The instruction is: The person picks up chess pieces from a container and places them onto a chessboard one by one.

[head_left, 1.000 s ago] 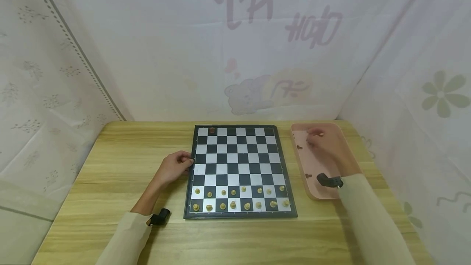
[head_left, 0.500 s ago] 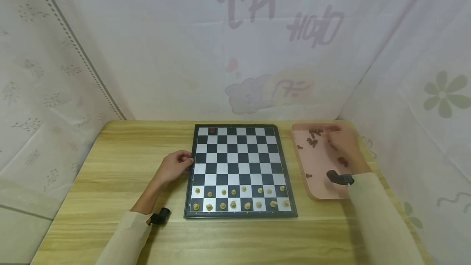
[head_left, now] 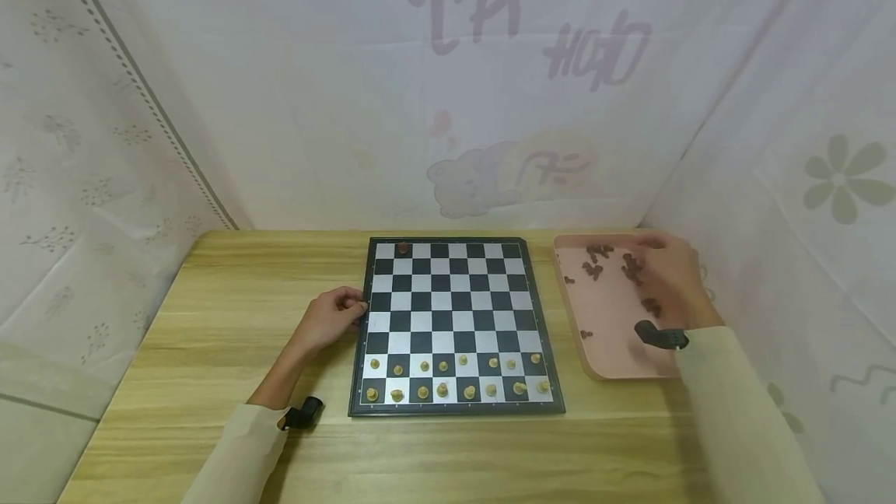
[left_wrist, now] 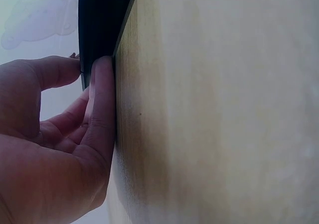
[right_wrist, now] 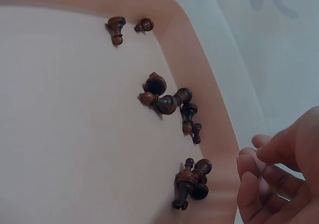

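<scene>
A black-framed chessboard (head_left: 451,309) lies on the table, two rows of pale chess pieces (head_left: 443,390) along its near side. One dark reddish piece (head_left: 403,248) stands on the far row, near the left corner. My left hand (head_left: 334,316) grips the board's left edge; in the left wrist view the thumb (left_wrist: 60,70) is at the upper edge, with fingers against the side. My right hand (head_left: 668,271) hovers over the far right of the pink tray (head_left: 612,352). Its fingers are loosely bent, and no piece shows between them in the right wrist view.
Several dark brown chess pieces (right_wrist: 167,102) lie tipped over in the tray, mostly clustered by its wall (right_wrist: 209,84). The wooden table (head_left: 245,286) meets hanging patterned cloth (head_left: 448,138) at the back and sides.
My right hand has moved rightward across the tray, uncovering dark pieces at its far end and right side. The left hand stays at the board's edge.
</scene>
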Motion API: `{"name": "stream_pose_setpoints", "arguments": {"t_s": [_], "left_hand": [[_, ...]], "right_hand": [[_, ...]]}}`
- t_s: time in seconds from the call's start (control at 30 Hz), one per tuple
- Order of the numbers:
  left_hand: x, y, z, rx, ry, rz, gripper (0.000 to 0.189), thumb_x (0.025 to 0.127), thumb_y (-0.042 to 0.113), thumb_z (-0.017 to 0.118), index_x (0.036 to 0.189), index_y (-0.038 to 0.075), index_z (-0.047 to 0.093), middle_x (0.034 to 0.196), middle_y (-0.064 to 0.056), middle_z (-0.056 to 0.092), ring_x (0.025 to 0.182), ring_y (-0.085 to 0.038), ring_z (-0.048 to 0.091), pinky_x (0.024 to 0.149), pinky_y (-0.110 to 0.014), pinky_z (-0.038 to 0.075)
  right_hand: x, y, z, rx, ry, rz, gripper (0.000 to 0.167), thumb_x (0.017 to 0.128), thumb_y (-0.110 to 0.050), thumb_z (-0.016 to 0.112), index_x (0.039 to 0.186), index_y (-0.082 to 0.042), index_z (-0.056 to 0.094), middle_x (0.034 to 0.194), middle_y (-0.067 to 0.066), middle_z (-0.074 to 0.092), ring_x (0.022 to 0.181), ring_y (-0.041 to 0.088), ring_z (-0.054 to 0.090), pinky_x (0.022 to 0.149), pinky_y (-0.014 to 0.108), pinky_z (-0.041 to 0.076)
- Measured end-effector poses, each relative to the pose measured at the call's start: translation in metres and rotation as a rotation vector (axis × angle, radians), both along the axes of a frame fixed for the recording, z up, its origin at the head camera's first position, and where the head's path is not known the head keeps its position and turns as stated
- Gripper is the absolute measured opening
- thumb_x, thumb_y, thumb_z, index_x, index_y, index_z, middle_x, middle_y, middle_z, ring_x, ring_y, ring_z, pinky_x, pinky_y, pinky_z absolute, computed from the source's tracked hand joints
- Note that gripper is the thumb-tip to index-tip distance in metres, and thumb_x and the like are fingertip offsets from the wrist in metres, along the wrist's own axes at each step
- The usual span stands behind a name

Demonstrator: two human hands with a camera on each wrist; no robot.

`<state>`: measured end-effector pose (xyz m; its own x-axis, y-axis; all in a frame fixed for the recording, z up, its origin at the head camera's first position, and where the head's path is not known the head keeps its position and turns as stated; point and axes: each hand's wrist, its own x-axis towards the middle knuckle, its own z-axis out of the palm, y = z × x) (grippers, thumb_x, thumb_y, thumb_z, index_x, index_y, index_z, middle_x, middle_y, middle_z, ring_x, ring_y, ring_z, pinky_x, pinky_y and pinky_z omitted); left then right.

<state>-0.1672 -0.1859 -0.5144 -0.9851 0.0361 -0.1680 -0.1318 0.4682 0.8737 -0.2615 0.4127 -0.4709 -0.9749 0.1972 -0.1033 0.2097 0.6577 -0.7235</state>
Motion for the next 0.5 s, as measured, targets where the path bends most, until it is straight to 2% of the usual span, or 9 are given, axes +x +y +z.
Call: {"name": "stream_pose_setpoints", "arguments": {"t_s": [0.17, 0.5], "left_hand": [[0.0003, -0.0008, -0.0001, 0.007, -0.002, 0.000, 0.028, 0.106, 0.011, 0.067, 0.127, -0.008, 0.070, 0.097, -0.012, 0.070, 0.080, -0.020, 0.072, 0.074, -0.035, 0.065], [-0.0001, -0.0006, -0.0005, -0.006, 0.003, 0.000, 0.029, 0.106, 0.011, 0.067, 0.127, -0.007, 0.070, 0.096, -0.012, 0.071, 0.079, -0.019, 0.072, 0.074, -0.034, 0.064]], "right_hand": [[-0.0023, 0.0009, -0.0003, 0.100, 0.027, 0.001, 0.047, 0.114, -0.033, 0.055, 0.146, 0.001, 0.063, 0.148, 0.030, 0.059, 0.137, 0.053, 0.052, 0.108, 0.071, 0.043], [-0.0002, 0.0032, -0.0055, 0.231, 0.092, 0.042, 0.039, 0.111, -0.023, 0.052, 0.138, 0.002, 0.065, 0.139, 0.032, 0.063, 0.128, 0.053, 0.057, 0.100, 0.070, 0.046]]}}
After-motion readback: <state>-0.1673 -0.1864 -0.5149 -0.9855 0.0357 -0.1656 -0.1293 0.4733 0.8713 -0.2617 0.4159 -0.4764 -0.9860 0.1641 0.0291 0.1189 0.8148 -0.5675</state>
